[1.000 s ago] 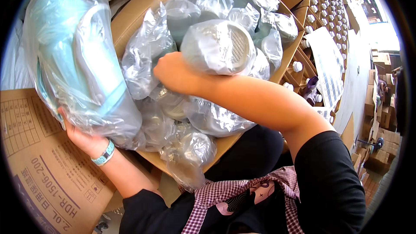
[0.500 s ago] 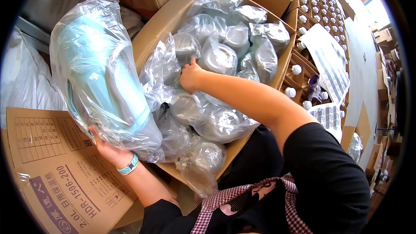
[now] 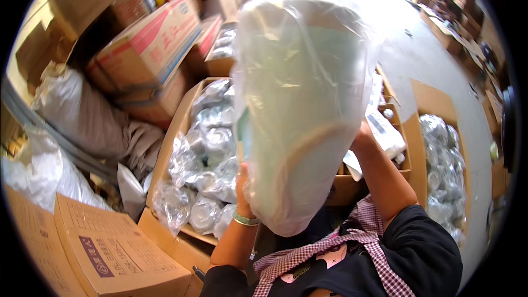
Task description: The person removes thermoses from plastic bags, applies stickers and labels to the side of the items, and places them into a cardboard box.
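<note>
I hold a large pale mint-blue bottle-like item (image 3: 300, 110) in a clear plastic bag up in front of me, filling the middle of the view. My left hand (image 3: 242, 187) grips its lower left side, and my right hand (image 3: 360, 135) grips its right side, the fingers partly hidden behind it. Behind and left of it, an open carton (image 3: 169, 124) holds several bagged items (image 3: 214, 140) with silvery round ends, partly hidden by the held bag. A divided carton with white papers (image 3: 385, 132) shows to its right.
Stacked cartons (image 3: 143, 44) and sacks (image 3: 88, 110) line the left; a printed flattened carton (image 3: 115, 247) lies lower left. At the right stand another carton of bagged items (image 3: 440, 176) and a grey floor (image 3: 423, 60); a person (image 3: 443, 8) is far off at the back.
The bagged mint item has come up from the left into the centre, and my right hand has left the carton to grip it too. The view has swung up toward the room.
</note>
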{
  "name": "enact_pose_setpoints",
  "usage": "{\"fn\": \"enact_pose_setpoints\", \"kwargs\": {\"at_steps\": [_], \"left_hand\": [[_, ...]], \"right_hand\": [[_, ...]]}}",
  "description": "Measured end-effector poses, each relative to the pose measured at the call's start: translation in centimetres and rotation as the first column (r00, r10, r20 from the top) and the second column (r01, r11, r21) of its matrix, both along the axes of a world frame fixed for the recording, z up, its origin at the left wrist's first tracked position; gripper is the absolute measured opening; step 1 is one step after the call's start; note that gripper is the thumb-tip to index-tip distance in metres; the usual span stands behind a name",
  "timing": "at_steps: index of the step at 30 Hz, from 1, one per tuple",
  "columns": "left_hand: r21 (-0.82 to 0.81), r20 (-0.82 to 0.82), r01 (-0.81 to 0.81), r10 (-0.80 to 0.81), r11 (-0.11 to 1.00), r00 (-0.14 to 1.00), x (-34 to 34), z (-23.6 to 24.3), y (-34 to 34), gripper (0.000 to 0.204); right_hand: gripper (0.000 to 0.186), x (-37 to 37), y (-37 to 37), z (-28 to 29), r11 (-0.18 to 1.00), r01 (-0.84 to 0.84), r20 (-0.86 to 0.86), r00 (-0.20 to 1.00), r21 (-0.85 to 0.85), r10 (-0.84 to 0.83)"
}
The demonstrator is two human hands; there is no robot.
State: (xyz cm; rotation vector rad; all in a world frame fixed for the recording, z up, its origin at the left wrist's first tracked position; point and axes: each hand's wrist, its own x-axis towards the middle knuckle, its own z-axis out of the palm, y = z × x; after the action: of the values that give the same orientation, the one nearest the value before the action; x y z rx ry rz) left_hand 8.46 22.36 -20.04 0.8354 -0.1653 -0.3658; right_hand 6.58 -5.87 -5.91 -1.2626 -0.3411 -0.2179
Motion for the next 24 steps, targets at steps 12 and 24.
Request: {"fn": "enact_pose_setpoints", "kwargs": {"at_steps": [12,24], "left_hand": [[0.251,0.949,-0.531,-0.097,0.809,0.3,-9.0,8.3,-17.4,0.126],[0.729,0.653,-0.397,-0.391,0.558,0.649,-18.7,-0.4,-13.2,0.06]], "right_hand": [[0.129,-21.3,-5.7,-11.6,0.655,0.393,0.138,0.903,-0.645,-0.406],[0.026,-28.4,-12.6,-8.2,0.614,0.472,0.185,0.862,-0.633,-0.472]]}}
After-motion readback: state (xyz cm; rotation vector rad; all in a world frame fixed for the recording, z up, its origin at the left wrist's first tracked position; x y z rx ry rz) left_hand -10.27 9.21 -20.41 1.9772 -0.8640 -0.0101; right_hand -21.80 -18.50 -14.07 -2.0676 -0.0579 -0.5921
